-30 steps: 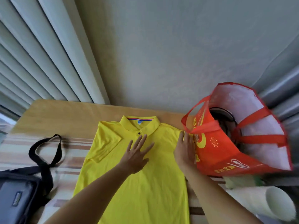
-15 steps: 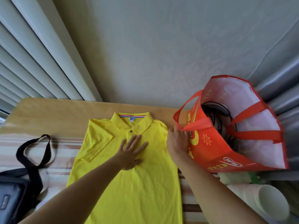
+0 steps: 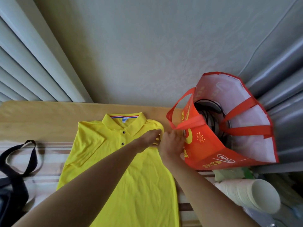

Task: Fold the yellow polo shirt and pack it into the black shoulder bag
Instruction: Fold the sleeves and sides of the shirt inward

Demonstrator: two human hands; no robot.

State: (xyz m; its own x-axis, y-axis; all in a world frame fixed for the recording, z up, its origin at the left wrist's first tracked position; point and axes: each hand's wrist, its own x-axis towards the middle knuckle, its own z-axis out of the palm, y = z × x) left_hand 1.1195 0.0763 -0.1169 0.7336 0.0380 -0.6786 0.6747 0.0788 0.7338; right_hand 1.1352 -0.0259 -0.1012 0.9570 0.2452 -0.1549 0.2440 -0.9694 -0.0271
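Left forearm: it crosses the picture from the lower left, lying over the front of the shirt and reaching up to the right shoulder area.
Yellow cotton polo shirt (image 3: 114, 161): spread flat, front up, on the striped cloth — collar farthest from the viewer, hem running out of view at the bottom. The sleeve on the left side is folded inward onto the chest; two dark buttons show on the placket.
Black fabric shoulder bag (image 3: 11, 190): at the left edge, well apart from the shirt's body, only partly in view; its black strap loops out over the striped cloth toward the shirt.
Stack of white paper cups (image 3: 249, 195): lying on its side at the lower right, mouth facing right.
Left hand (image 3: 151, 139): at the shirt's right shoulder, fingers curled round a bunched edge of yellow fabric by the sleeve seam.
Right hand (image 3: 172, 142): just beside the left hand, touching the shirt's right edge and pressed against the red bag; its fingers are hidden behind the back of the hand, so I cannot tell whether it grasps anything.
Red non-woven shopping bag with white lining (image 3: 213, 149): just right of the shirt, tilted open toward the viewer, red handles slack — a dark round object sits inside.
Striped cloth (image 3: 54, 153): covers the near part of the table under the shirt.
Pale wooden table (image 3: 41, 118): its bare far strip shows beyond the collar, up against the grey-green wall.
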